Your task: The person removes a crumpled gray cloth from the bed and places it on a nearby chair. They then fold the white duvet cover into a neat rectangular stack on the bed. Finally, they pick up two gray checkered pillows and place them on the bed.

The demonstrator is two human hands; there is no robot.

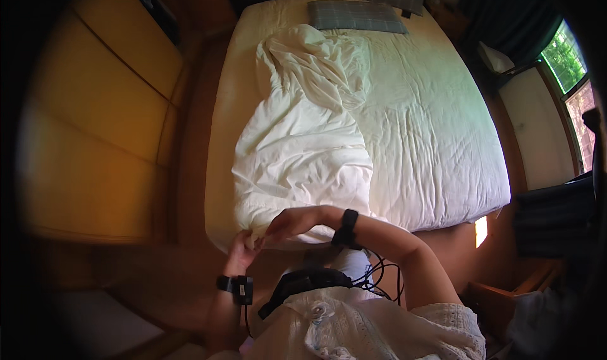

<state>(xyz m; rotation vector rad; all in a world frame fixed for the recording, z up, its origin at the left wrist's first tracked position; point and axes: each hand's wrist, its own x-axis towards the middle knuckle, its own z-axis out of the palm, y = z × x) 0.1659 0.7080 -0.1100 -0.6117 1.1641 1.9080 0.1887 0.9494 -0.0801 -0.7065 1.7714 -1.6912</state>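
Observation:
A rumpled white duvet [310, 148] lies lengthwise over the left half of the bed, bunched in a heap toward the pillows and flatter near me. At the foot of the bed, my left hand [242, 249] is closed on the duvet's near left corner. Coming across from the right, my right hand [291, 224] meets it there, its fingers pinched at the same bit of cloth. The fingertips partly hide the fabric between them. Each wrist wears a black strap, and the left one carries a small black box.
A pale fitted sheet [430, 151] covers the mattress, creased on the right. Two grey checked pillows, one of them the nearer pillow [357, 16], lie at the head. Yellowish cupboard doors [101, 119] stand left. A window [567, 56] is at right, with a wooden chair-like piece [499, 293] below. Black cables [382, 271] hang at my waist.

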